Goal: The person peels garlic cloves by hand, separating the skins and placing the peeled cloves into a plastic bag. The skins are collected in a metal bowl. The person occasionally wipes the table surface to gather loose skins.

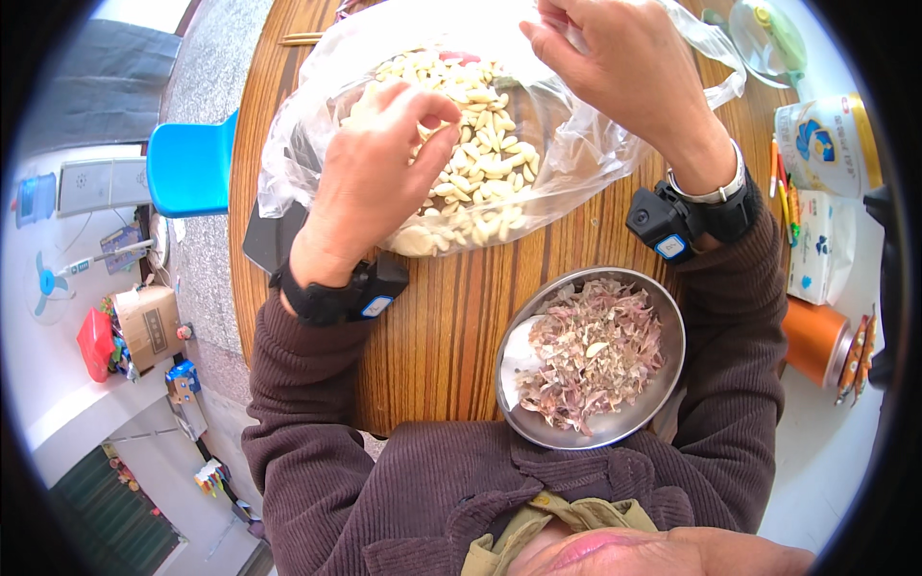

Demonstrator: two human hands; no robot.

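Many peeled garlic cloves lie in a clear plastic bag spread on the wooden table. Over the left part of the cloves is my left hand, thumb and forefinger curled near each other; whether something small is between them cannot be told. My right hand is above the bag's right side, thumb and fingertips near its bright plastic; a grip on it cannot be made out. A reddish piece lies among the far cloves. Close to my body, a steel bowl holds papery garlic skins with one pale clove on top.
A dark flat object lies partly under the bag's left side. Wooden chopsticks are at the far left. Along the right stand a large tin, pens, a tissue pack and an orange canister. A blue stool stands left.
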